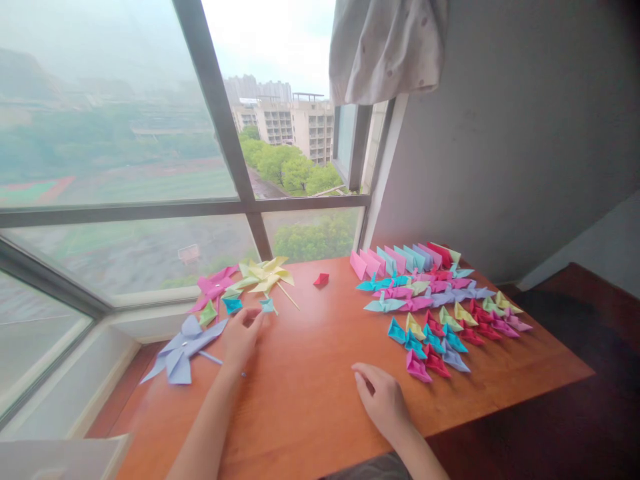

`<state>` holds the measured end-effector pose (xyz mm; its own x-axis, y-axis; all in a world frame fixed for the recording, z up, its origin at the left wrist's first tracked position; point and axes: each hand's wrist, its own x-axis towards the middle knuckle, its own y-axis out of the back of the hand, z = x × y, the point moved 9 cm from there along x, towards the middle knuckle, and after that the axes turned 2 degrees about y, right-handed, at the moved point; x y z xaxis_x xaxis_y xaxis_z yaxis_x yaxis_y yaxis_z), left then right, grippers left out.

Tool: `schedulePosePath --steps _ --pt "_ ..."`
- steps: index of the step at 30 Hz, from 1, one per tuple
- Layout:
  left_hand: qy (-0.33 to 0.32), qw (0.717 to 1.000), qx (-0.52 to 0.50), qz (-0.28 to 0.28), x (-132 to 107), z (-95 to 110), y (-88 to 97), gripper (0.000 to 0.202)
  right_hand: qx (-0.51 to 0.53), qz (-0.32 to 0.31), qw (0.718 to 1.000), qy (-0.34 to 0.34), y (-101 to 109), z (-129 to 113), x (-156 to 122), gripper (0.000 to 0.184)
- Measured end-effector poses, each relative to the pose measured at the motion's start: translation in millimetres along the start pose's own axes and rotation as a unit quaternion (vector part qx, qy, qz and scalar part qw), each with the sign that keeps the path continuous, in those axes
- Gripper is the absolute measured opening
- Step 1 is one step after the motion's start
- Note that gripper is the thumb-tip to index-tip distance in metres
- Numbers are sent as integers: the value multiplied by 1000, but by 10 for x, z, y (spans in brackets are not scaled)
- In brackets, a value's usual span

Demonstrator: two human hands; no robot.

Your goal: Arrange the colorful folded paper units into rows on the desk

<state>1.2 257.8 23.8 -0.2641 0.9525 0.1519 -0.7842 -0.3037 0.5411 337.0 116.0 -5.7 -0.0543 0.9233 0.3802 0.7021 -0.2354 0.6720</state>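
My left hand (243, 339) reaches over the left half of the table, thumb and index finger curled into a pinch at the edge of a small light blue origami piece (267, 305). Just beyond the knuckles are a blue origami piece (233, 305) and a green one (208, 313). A lavender paper pinwheel (181, 348) lies to the left of this hand, with a pink pinwheel (217, 287) and a yellow pinwheel (267, 275) farther back. My right hand (383, 400) rests on the tabletop, loosely curled around nothing.
A red origami piece (321, 280) sits near the table's back edge. On the right stand rows of folded paper planes (395, 260), paper cranes (420, 290) and paper boats (434, 339). Windows (253, 207) border the wooden table (310, 387); a curtain (387, 50) hangs above.
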Motion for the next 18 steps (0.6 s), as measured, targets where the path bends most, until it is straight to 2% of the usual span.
schedulePosePath --steps 4,10,15,18 --pt "-44 996 -10 -71 -223 219 -186 28 2 2 1000 -3 13 -10 3 31" --pt "-107 981 -10 -163 -690 572 -515 16 4 2 1000 -2 23 -20 13 30" --pt "-173 957 32 -229 -1058 818 -738 19 9 0 1000 -6 51 -44 26 30" --pt "-208 943 69 -250 -1230 906 -834 21 19 -15 1000 -6 60 -85 30 29"
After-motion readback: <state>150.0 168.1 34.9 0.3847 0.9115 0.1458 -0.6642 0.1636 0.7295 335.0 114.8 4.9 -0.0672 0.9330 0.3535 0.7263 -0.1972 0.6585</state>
